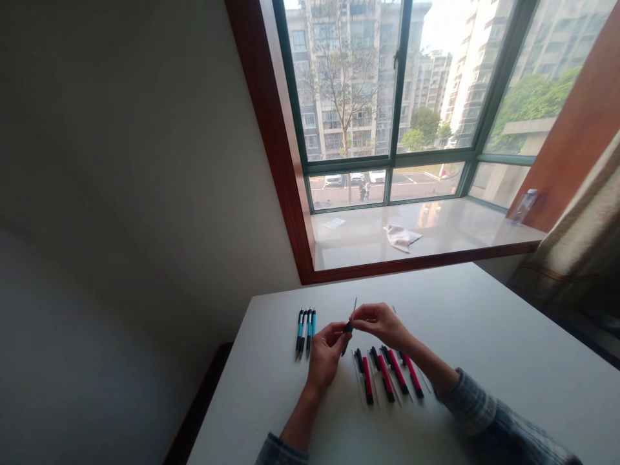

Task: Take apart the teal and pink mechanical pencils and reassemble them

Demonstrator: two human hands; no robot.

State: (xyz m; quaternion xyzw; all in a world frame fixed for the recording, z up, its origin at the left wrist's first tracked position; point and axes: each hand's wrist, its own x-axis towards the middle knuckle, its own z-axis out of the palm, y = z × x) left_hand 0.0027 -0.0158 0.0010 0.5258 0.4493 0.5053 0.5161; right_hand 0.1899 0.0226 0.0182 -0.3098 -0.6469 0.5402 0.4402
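Gripping a dark pen barrel [347, 328] above the worktop [271, 400], your left hand [325, 356] meets your right hand [382, 323], which pinches a thin rod [355, 304] at its top; blue pens [309, 323] lie left of the barrel, red-and-black pen parts [384, 376] right and nearer you.

The left hand [325, 356] reaches up from the near side, its forearm [301, 412] slanting slightly right toward the far side, with thumb and fingers bent together in a pinch. The right hand [382, 325] comes in from the near right, its forearm [429, 367] running diagonally to the far left, fingers curled and closed at the tips. Both sets of fingertips meet closely, the right hand a little farther away. Checked sleeves [477, 405] leave both wrists bare.
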